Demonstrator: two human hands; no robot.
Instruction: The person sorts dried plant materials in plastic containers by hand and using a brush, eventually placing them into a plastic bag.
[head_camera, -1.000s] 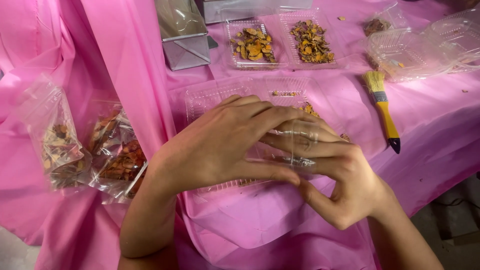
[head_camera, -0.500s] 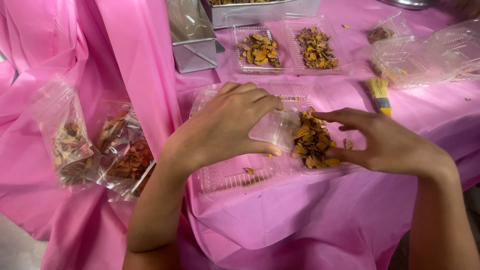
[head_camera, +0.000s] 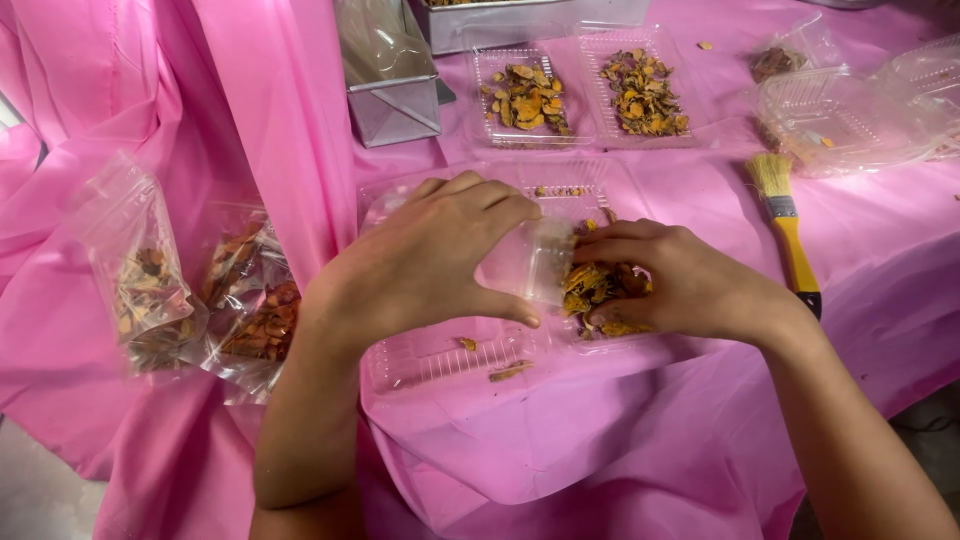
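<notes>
Bag held, pieces gathered
Left hand (head_camera: 430, 260) pinches the small clear bag (head_camera: 535, 262); right hand (head_camera: 665, 280), at its 3 o'clock, now cups the orange dried pieces (head_camera: 590, 285), moved closer.

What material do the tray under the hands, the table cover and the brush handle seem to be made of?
Tray: thin clear plastic, probably; glossy, ribbed, see-through.
Table cover: pink plastic sheet or thin fabric; it creases softly with a slight sheen.
Brush handle: yellow, smooth, painted wood or plastic; unclear which.

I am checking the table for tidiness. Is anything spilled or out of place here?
Yes. A few dried flakes lie loose in the clear tray near the left hand, apart from the pile under the right hand. Another flake sits on the pink cloth.
</notes>
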